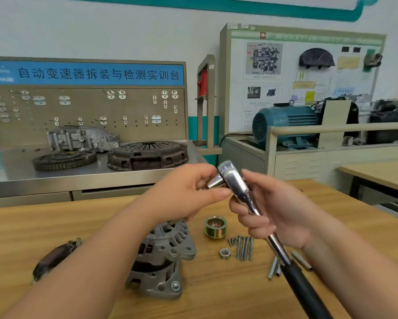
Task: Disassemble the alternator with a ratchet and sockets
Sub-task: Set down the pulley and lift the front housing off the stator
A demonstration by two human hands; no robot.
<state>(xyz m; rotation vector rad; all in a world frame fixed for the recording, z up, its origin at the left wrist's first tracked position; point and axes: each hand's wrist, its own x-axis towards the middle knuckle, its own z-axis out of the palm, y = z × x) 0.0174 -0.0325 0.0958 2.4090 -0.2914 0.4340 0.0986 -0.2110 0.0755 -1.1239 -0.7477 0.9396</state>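
Pulley (pixel 215 226), nut (pixel 224 253), bolts (pixel 244 247) off, at 3 o'clock of alternator (pixel 163 256) on surface (pixel 20 238); its body apparently not yet split. L hand (pixel 181 194) pinches socket (pixel 215 182) at ratchet (pixel 277 249) head; R hand (pixel 281 217) grips shaft.

on the table (pixel 43 226) there were 1 alternator (pixel 163 256), 1 pulley (pixel 215 226), 1 nut (pixel 224 253), 4 long bolts (pixel 244 247), what looked like 2 short screws (pixel 231 241), and 3 slim metal rods (pixel 273 268) (partly hidden, count unsure). held above: 1 ratchet (pixel 239 189), 1 socket (pixel 215 182).
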